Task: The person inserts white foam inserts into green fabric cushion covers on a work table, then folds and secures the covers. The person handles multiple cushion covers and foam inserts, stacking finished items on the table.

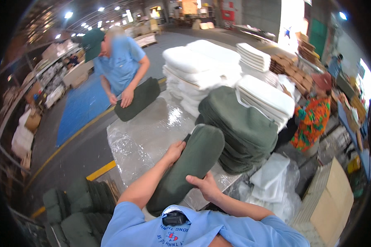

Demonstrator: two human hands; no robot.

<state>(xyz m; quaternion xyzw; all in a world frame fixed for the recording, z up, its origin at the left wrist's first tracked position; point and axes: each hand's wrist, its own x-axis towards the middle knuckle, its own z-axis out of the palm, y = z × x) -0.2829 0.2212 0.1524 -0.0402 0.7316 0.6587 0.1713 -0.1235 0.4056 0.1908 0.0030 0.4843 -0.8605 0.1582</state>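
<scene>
A long dark green cushion [193,158] with rounded ends is held tilted in front of my body, its lower end close to my shirt. My left hand [175,152] grips its left edge, fingers partly hidden behind it. On the opposite edge, my right hand [205,186] is closed with the thumb lying on the top face and the fingers underneath. Just beyond stands a stack of dark green fabric covers or cushions [239,123]. Beneath is a table wrapped in shiny plastic [134,142].
Across the table a co-worker [121,61] handles another green cushion [139,99]. White pads [202,61] are piled at the back. More green cushions [80,206] stand lower left. Clear plastic bags [272,177] and cardboard [327,201] lie right, near a person in bright clothing [313,121].
</scene>
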